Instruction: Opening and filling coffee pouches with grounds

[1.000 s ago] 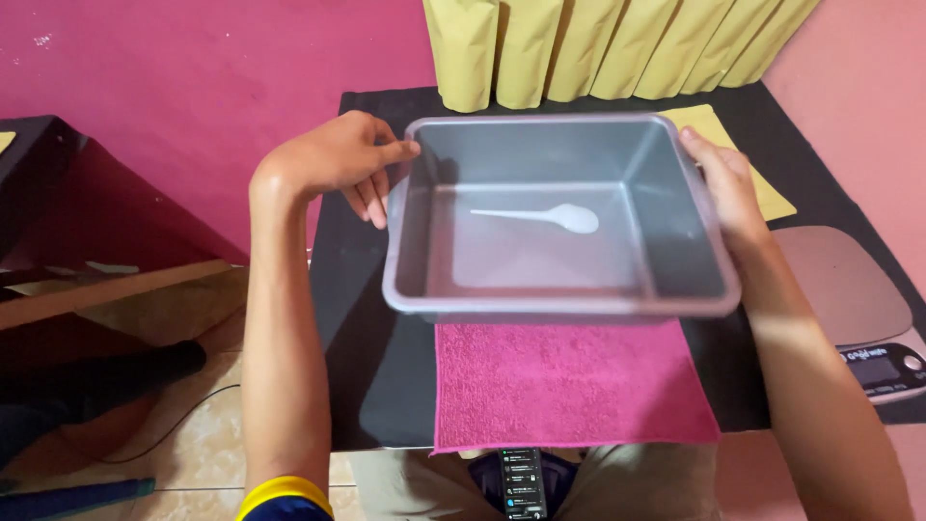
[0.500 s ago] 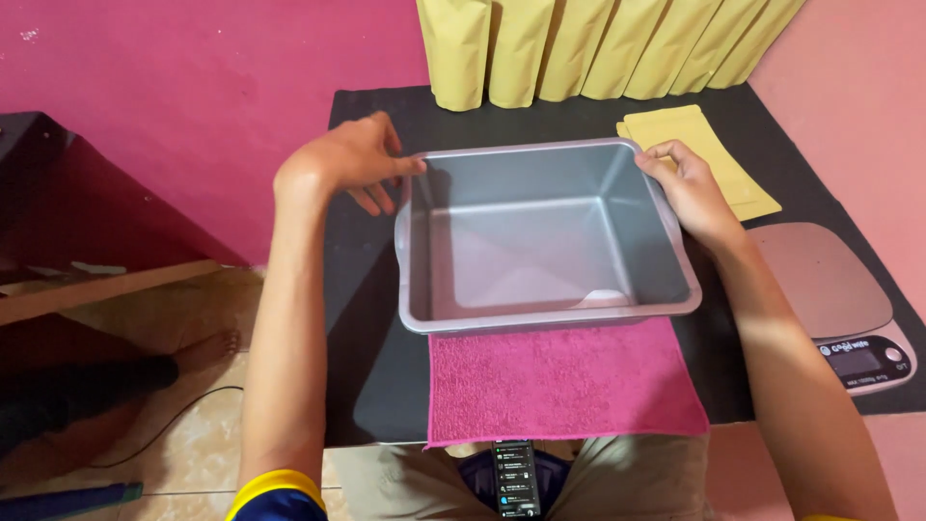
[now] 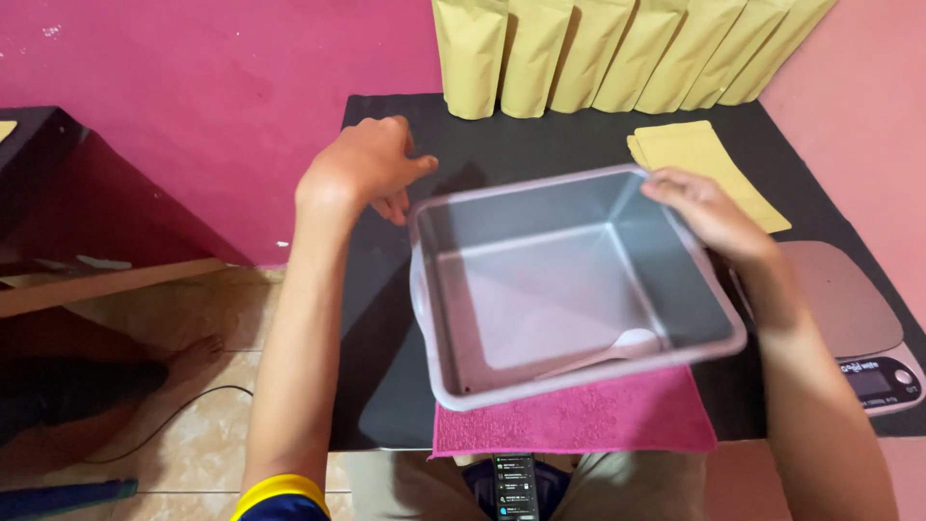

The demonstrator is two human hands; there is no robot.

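Grey plastic tub (image 3: 540,280) held tilted above the pink towel (image 3: 579,420), white spoon (image 3: 608,352) inside it. Our right hand (image 3: 709,212) grips its far-right rim; left hand (image 3: 371,169) loosely open beside the far-left corner, touching nothing.

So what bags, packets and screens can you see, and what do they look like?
Standing pouches: a row of tall mustard-yellow bags along the back of the black mat, by the wall.
Flat pouches: a small yellow stack lying on the mat, right of the grey tub.
Scale screen: small dark rectangle on the kitchen scale, far right.
Phone: lit dark screen at the bottom edge.
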